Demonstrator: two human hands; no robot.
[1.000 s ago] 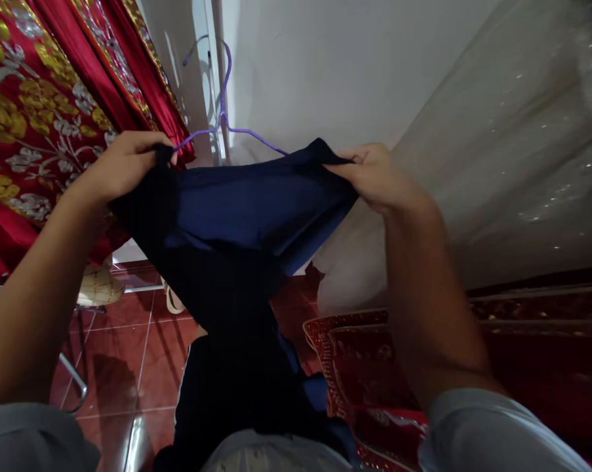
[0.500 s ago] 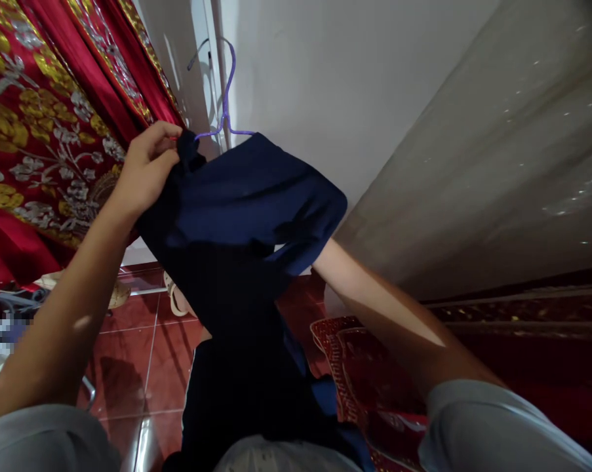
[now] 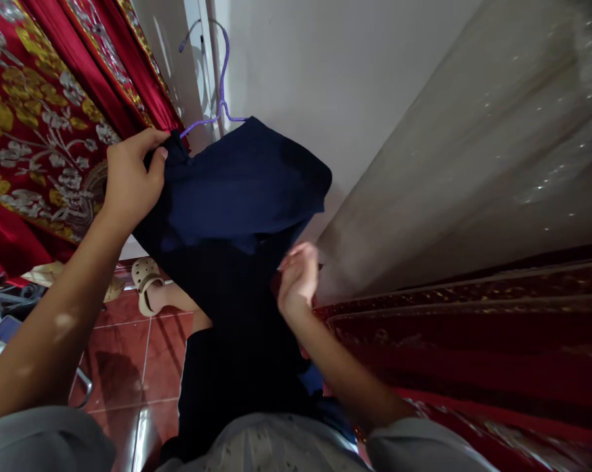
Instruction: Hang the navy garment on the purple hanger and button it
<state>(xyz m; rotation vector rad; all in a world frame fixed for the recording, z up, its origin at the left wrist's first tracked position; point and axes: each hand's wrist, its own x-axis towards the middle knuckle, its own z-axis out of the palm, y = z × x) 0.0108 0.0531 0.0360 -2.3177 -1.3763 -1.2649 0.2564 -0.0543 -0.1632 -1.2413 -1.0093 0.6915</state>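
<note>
A dark navy shirt (image 3: 227,190) hangs in front of me on a purple hanger (image 3: 221,92), whose hook shows above the cloth. With thumb and fingers, my left hand (image 3: 136,174) pinches the shirt's upper left edge beside the hanger's arm. My right hand (image 3: 298,278) is just below the shirt's right side, close to the lower sleeve edge. Its fingers look curled but are smeared by motion, and I cannot make out whether they touch the cloth. The shirt's lower part merges with dark shorts (image 3: 192,380) in shadow.
A red curtain (image 3: 54,124) with gold and silver flowers hangs at the left. A pale wall (image 3: 355,59) stands ahead, with a greyish sheer cloth (image 3: 482,144) at the right. Red fabric (image 3: 453,347) lies below it. A beige clog (image 3: 145,285) is on a foot over red tiles (image 3: 123,354).
My right hand has come out from behind the shirt and moved left and down to its side. The left hand keeps its pinch. The shirt and hanger have shifted slightly up and left.
</note>
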